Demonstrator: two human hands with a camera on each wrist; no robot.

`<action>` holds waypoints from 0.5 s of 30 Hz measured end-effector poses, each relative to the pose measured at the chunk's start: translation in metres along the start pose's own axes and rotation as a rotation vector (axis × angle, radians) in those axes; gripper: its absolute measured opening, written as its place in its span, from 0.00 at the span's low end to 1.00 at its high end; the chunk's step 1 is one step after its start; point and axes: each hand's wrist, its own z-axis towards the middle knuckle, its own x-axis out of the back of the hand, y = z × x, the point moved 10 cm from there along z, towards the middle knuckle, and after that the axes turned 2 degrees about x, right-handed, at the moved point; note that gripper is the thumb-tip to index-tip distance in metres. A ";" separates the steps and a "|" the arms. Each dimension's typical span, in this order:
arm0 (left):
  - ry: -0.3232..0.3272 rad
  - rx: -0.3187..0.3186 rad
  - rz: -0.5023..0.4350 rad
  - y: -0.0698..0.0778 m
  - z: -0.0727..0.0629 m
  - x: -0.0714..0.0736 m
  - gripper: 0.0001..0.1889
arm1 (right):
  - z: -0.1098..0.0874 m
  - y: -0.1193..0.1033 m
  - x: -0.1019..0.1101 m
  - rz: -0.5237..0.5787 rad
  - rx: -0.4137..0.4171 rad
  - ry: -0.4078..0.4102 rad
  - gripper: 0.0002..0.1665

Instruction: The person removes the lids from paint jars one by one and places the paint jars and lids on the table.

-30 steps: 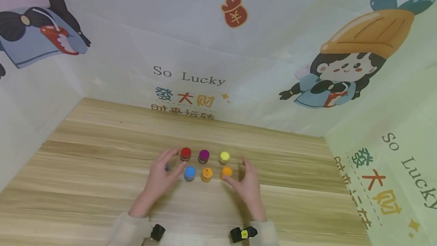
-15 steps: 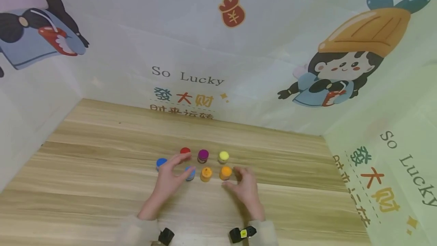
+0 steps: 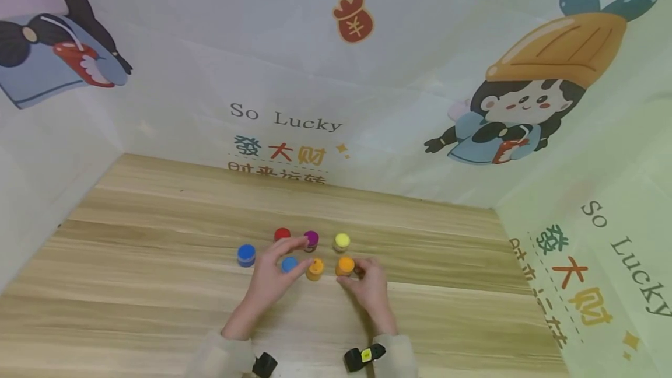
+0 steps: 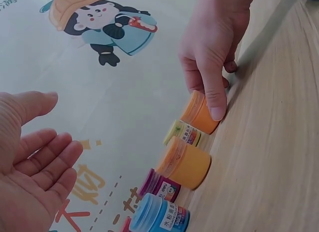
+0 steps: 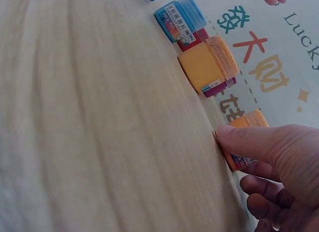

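Low on its sides, the orange paint jar (image 3: 345,265) is pinched between the thumb and fingers of my right hand (image 3: 370,286); it stands upright on the table. My left hand (image 3: 272,276) hovers over the front row, fingers spread from the thumb, holding nothing. Beneath and beside it are the light blue paint jar (image 3: 289,264) and a yellow-orange paint jar (image 3: 315,270). Behind stand the red paint jar (image 3: 282,234), partly covered by the left hand, the purple paint jar (image 3: 312,238) and the yellow paint jar (image 3: 342,242). Labels show in the left wrist view on the light blue jar (image 4: 172,216).
A dark blue paint jar (image 3: 246,255) stands apart at the left of the rows. The wood-grain table (image 3: 446,319) meets a printed backdrop (image 3: 399,121) at the back and on both sides. Black wrist cameras sit at both cuffs.
My left hand has moved right, from near the dark blue and red jars to over the light blue one, uncovering the dark blue jar. The right hand has closed its fingers on the orange jar.
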 end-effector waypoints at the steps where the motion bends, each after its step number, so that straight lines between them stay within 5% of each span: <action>1: -0.005 0.007 -0.002 -0.001 0.000 -0.001 0.20 | 0.000 0.000 0.000 0.003 0.001 0.004 0.20; 8: -0.037 0.043 -0.005 -0.002 -0.001 -0.006 0.19 | -0.005 -0.014 0.007 0.048 0.024 0.037 0.17; 15: -0.034 -0.046 -0.042 0.020 0.003 -0.007 0.21 | -0.009 -0.057 0.025 0.049 0.064 0.056 0.17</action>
